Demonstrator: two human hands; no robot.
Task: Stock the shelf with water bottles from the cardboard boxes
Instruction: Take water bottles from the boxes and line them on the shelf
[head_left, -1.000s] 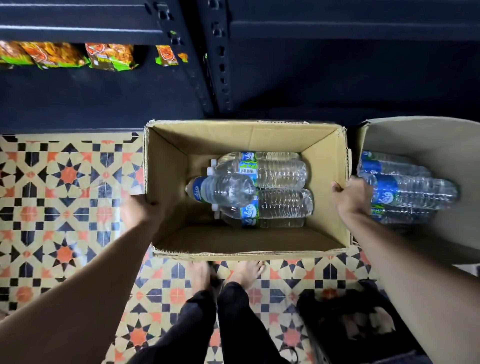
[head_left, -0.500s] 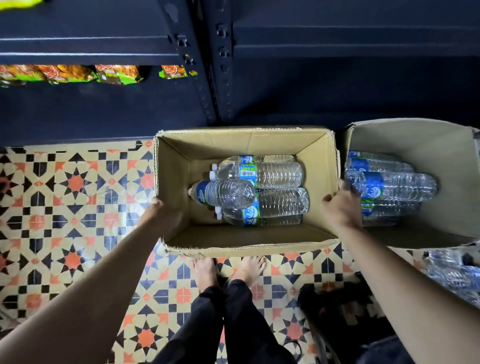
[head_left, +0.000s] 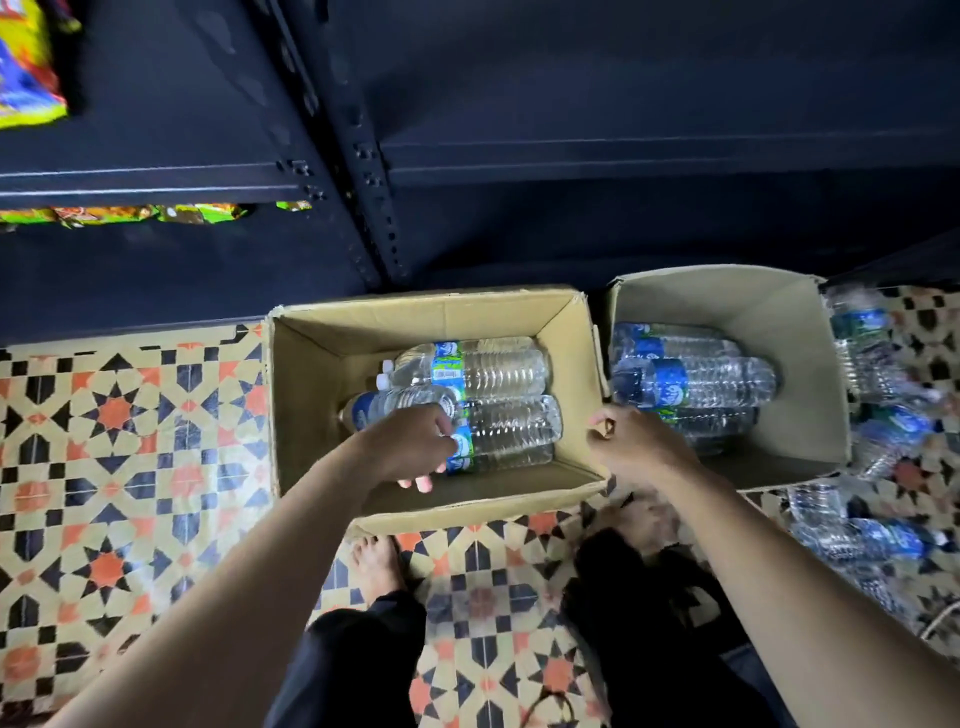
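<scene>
Brown cardboard box (head_left: 431, 317) is sitting on the patterned tile floor (head_left: 130, 441), at 6 o'clock of the dark blue steel shelf (head_left: 623, 156). The left hand (head_left: 410, 447) fingers (head_left: 423, 483) are curling around the topmost clear plastic blue-labelled water bottle (head_left: 384, 405) inside, likely for extraction. The right hand (head_left: 639, 447) is gripping the box's 3 o'clock wall, presumably steadying it. A second cardboard box (head_left: 727, 296) is standing at 3 o'clock.

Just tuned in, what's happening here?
A person is standing over two cardboard boxes of water bottles. Their left hand curls round the top bottle in the left box, while the right hand grips that box's right wall. The right box holds more bottles; loose bottles lie on the floor beside it.
</scene>
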